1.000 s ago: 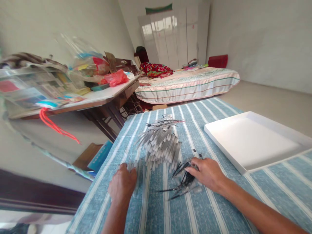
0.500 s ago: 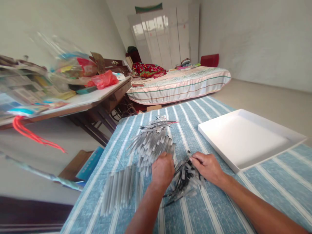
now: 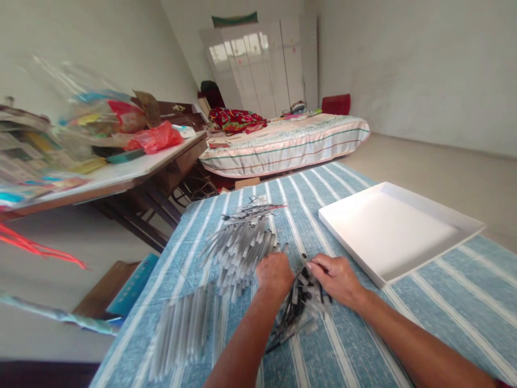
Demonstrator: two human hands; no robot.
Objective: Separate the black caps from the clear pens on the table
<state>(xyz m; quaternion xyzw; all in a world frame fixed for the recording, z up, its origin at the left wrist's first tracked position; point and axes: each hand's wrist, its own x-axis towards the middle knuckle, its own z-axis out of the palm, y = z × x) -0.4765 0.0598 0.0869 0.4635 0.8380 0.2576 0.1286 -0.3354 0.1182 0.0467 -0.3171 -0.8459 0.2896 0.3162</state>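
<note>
My left hand (image 3: 275, 274) is closed, knuckles up, at the near right edge of a heap of slim translucent grey tubes (image 3: 238, 253). What its fingers hold is hidden. My right hand (image 3: 336, 277) is pinched just to the right, thumb and forefinger together; anything between them is too small to make out. Between and below both hands lies a loose pile of thin black pieces and short clear caps (image 3: 297, 307). A neat row of similar grey tubes (image 3: 181, 328) lies left of my left forearm. One small black piece (image 3: 304, 256) rests beyond my right fingertips.
A shallow white box lid (image 3: 388, 283) sits on the striped blue cloth (image 3: 440, 307) to the right. Behind the heap are more thin dark sticks (image 3: 254, 209). A cluttered side table (image 3: 133, 180) stands left, and a bed (image 3: 291, 148) lies beyond.
The whole view has shifted, moving the scene left. My left hand has moved right over the cloth, closer to my right hand. My right hand stays over the same spot, pinched.
</note>
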